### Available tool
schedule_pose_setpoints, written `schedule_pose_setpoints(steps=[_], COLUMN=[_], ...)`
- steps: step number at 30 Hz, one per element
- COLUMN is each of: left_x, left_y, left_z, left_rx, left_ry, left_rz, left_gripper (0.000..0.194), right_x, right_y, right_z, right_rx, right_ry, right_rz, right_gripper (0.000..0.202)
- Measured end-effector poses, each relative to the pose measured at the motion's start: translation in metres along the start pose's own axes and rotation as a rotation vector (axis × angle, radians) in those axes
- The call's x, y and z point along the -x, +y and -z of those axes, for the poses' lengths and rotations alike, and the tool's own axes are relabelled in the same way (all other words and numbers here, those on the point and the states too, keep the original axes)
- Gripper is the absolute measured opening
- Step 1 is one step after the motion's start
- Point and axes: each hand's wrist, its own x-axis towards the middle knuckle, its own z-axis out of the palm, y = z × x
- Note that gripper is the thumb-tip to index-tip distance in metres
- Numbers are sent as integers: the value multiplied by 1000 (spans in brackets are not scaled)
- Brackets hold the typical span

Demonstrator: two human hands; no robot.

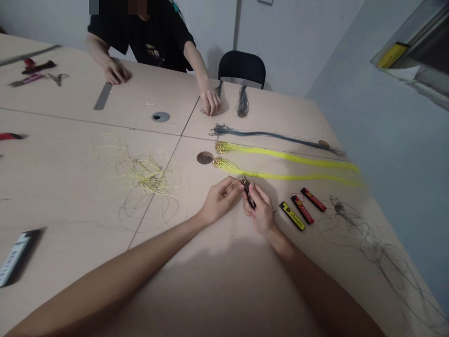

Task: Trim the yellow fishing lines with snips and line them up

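Note:
My left hand [222, 199] is closed in a pinch on a thin yellow cord [229, 186], which loops up toward the fingertips. My right hand [258, 206] wraps round a small dark hand tool [249, 195] with a narrow tip; its exact kind is partly hidden by the fingers. The two hands meet at the tool's tip. Just beyond them lie two straight bundles of yellow cords [280, 176], with small hooks or clasps at their left ends. A loose tangle of yellow cord [149, 175] spreads to the left.
Small flat lighter-like pieces, red [303, 209] and yellow [293, 216], lie by my right hand. A grey cord bundle [266, 135] and a dark tangle [368, 241] lie further out. Across the table [70, 187], a person touches a ruler [103, 97] and more grey cords [242, 100].

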Motion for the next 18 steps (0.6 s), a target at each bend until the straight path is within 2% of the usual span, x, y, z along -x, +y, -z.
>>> schedule_pose_setpoints(steps=[12,18], left_x=[-1,0], left_y=[5,0], left_z=[-1,0], left_rx=[28,4], left_ry=[10,13], left_rz=[-47,-21], left_gripper=[34,36], right_x=[0,0], right_y=[-1,0], right_z=[-1,0], right_rx=[2,41], right_ry=[28,10], right_rz=[26,-10], right_gripper=[42,50])
